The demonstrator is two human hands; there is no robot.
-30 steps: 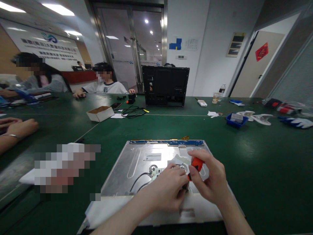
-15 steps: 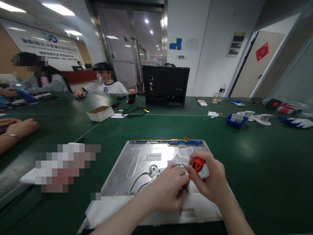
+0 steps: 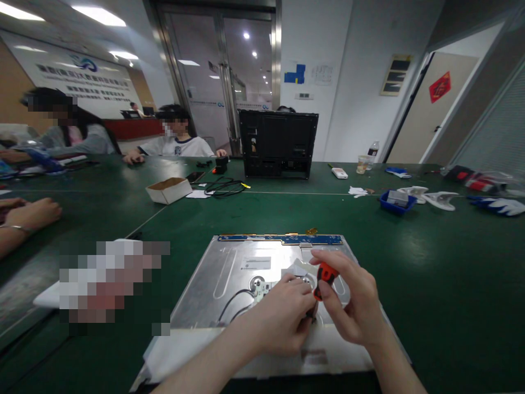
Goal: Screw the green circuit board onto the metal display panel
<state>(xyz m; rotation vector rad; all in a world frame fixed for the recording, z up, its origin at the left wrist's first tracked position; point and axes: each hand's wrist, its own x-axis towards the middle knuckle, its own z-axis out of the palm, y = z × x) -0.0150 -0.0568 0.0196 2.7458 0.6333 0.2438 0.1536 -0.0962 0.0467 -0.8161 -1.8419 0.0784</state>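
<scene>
A: Where've we got the panel (image 3: 197, 290)?

B: Flat on the green table (image 3: 451, 306), metal back up, right in front of us.

A: How'll it handle?

B: Prob. moderate wt., stiff like a plate but thin, so we'd guess hard pressure mid-span could hurt it. Bare metal looks smooth, maybe slippery. Best we take it by both side edges & avoid the blue circuit strip (image 3: 254, 239) along the far edge; looks fragile. Ditto the small circuit board (image 3: 262, 290) & dark cables (image 3: 229, 303): thin, easily snagged, we reckon.

A: And the screwdriver (image 3: 326, 272)?

B: Orange/blk handle, tilted over the panel's right half. Prob. light, rigid, grippy; we'd hold it by the handle only. Tip's hidden from us.

A: Our right hand (image 3: 361, 298)?

B: Thumb & fingers closed round that handle in a pinch, w/ a gap betw. handle & palm. So it's clamped on the tool, approx. at the handle's middle.

A: Left hand (image 3: 283, 314)?

B: Low over the panel, back of hand up, covering part of the small board. Fingers together, curled down, just beside the handle's lower end. Undersides hidden, so we can't tell if they're gripping anything or just resting there.
</scene>
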